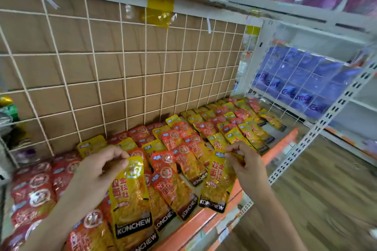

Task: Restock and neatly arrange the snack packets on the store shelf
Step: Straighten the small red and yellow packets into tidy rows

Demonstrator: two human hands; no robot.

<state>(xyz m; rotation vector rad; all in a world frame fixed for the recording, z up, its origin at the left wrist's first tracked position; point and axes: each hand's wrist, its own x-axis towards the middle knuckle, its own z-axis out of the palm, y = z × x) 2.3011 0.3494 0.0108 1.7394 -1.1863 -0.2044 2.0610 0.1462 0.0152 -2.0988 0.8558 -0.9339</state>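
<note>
Fingers (pixel 119 156) of your left hand (pixel 95 169) are pinching the top edge of the first yellow packet (pixel 131 199). It is stretching down from them toward you, its black bottom band nearest you, over the other packets at the front of the shelf (pixel 204 222). Whether it is resting on those packets or being held just above them, I cannot tell.

Your right hand (pixel 244 161) is curling its fingers round the top edge of the second yellow packet (pixel 218 183), gripping it there. That packet is slanting down and to the left of those fingers, and its black band is reaching the shelf's orange front edge.

Between your two sets of fingers, red packets (pixel 171 177) are lying in overlapping rows, tops pointing away from you. More red and yellow ones are running on beyond your right fingers toward the far end of the shelf. To the left of your left fingers, a mass of red packets is filling the shelf.

Beyond your fingers, a white wire grid (pixel 122 67) is standing upright at the back of the shelf, with brown cardboard (pixel 81 36) behind it. Far beyond your right fingers, blue-purple packs (pixel 306 79) are sitting behind another wire panel, and a wooden floor (pixel 326 189) is showing to the right of your right hand.
</note>
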